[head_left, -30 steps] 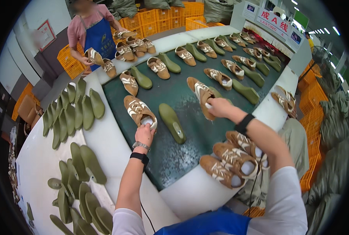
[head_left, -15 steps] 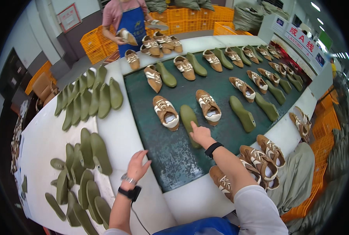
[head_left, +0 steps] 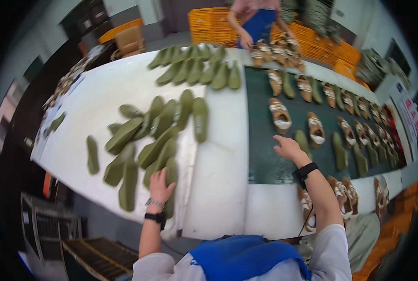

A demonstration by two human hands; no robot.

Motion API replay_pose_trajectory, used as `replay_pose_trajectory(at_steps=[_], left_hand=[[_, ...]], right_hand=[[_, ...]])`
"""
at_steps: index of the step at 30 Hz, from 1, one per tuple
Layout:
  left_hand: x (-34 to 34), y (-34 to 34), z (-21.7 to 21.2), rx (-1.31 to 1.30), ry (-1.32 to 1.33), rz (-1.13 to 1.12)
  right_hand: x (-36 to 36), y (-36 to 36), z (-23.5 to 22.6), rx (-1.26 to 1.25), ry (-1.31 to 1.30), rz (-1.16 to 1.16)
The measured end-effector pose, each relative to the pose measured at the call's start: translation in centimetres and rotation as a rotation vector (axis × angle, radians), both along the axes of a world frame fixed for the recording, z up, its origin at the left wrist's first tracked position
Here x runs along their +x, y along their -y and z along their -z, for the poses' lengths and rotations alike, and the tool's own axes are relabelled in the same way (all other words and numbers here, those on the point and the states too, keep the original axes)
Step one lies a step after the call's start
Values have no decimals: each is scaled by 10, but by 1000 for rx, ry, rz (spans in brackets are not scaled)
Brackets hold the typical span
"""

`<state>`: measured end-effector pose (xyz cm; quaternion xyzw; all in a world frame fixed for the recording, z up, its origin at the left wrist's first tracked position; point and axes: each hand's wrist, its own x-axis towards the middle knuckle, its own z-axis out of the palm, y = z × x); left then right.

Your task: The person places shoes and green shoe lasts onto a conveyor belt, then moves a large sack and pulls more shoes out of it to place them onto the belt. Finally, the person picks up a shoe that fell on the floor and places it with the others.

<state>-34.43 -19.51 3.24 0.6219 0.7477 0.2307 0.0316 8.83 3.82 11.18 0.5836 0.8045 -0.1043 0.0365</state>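
Note:
My left hand [head_left: 160,188] is at the near edge of a loose pile of green shoe lasts, its fingers spread against a long shoe last [head_left: 171,174]. Whether it presses on that last or only hovers over it, I cannot tell. Over the dark green conveyor belt [head_left: 264,164], my right hand [head_left: 289,149] has its index finger stretched out and holds nothing. Just beyond its fingertips stands a brown-and-white sneaker [head_left: 279,117]. A single shoe last [head_left: 301,140] lies partly hidden behind that hand, with another sneaker [head_left: 316,131] to its right.
Upright lasts [head_left: 195,70] stand in rows at the table's far side. A person in a blue apron [head_left: 260,25] handles sneakers [head_left: 284,51] across the belt. More sneakers [head_left: 342,196] stand on the near white ledge. Orange crates [head_left: 213,25] are stacked behind.
My view has swung left. My left hand has moved from the white ledge to the pile of lasts. My right hand has come off the last on the belt.

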Motion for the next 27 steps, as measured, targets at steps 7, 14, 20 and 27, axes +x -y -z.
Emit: replay_pose_trajectory(at_steps=[7,14,20,27], left_hand=[[-67,8,50,28,163,-297],[-75,23,61,-198,226,-336],[-9,42,4,-92,-83,-299],[2,27,-24,148,530,-155]], right_hand=[[-215,91,54,-390,-457,-706],[-317,191,108,-682,-696,-185],[-311,188,107,-484,-734,20],[-214,133,133,-352,-585,105]])
